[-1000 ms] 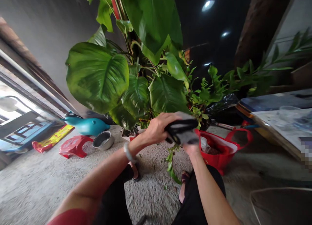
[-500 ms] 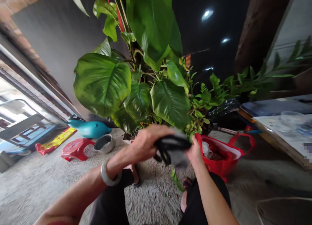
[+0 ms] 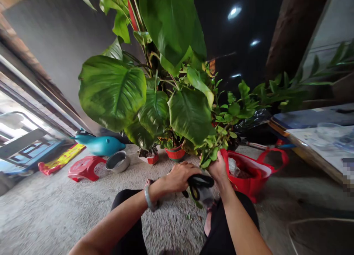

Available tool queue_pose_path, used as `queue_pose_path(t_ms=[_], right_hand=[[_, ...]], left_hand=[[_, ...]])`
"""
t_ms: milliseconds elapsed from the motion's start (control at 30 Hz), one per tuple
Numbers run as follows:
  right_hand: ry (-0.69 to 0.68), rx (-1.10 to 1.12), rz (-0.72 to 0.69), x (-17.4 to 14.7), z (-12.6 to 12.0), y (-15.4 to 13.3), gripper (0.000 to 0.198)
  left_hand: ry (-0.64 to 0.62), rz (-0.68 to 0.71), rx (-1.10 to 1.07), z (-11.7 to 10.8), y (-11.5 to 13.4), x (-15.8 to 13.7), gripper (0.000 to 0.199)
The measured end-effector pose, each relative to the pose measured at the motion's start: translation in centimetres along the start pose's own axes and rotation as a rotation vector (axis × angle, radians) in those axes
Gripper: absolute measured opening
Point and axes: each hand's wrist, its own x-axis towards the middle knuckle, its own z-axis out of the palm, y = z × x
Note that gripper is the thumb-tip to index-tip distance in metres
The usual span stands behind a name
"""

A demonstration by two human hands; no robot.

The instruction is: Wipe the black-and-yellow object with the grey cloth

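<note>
A black-and-grey bundle that looks like work gloves hangs between my hands, low in front of the plants. My left hand is closed on its upper left side, the back of the hand up and a pale bangle on the wrist. My right hand is closed at the right side of the gloves, with its fingertips partly hidden. Just beyond my right hand are small green leaves. Close to its right stands a red bag with a whitish wrapped item inside.
Behind my hands rises a large-leaved plant, near a red-and-green pot and a small white-and-red pot. At left are a metal pan, red stool and teal animal-shaped toy. A cluttered table stands right.
The gloves have moved down and are less blurred. My left hand has shifted right and lower, uncovering the pots behind. My right hand stays beside the red bag.
</note>
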Motion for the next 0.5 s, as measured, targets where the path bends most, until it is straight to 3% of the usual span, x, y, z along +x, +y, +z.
queue_pose_path(t_ms=[67,167,233,267,300,367,433,500], right_hand=[[0.044,0.002,-0.011,0.2,-0.3,0.0,0.029],[0.073,-0.002,-0.029,0.3,-0.4,0.1,0.031],[0.054,-0.011,-0.012,0.3,-0.2,0.2,0.034],[0.040,-0.012,-0.006,0.2,-0.1,0.3,0.035],[0.030,-0.010,-0.013,0.2,0.0,0.3,0.035],[0.036,-0.001,-0.048,0.2,0.1,0.4,0.033],[0.045,0.003,-0.066,0.4,0.0,0.5,0.030],[0.047,0.009,-0.043,0.5,-0.3,0.5,0.027]], left_hand=[[0.123,0.082,-0.023,-3.7,1.9,-0.5,0.064],[0.578,0.076,0.157,-10.1,3.4,2.1,0.069],[0.842,0.015,0.271,-12.2,2.7,4.8,0.074],[0.903,-0.032,0.300,-12.1,1.9,5.9,0.075],[0.891,-0.076,0.316,-11.3,1.0,6.7,0.075],[0.648,-0.115,0.314,-7.9,-0.6,6.8,0.068],[0.344,-0.134,0.274,-3.6,-1.3,5.0,0.063],[0.174,-0.106,0.197,-0.5,-0.7,1.8,0.058]])
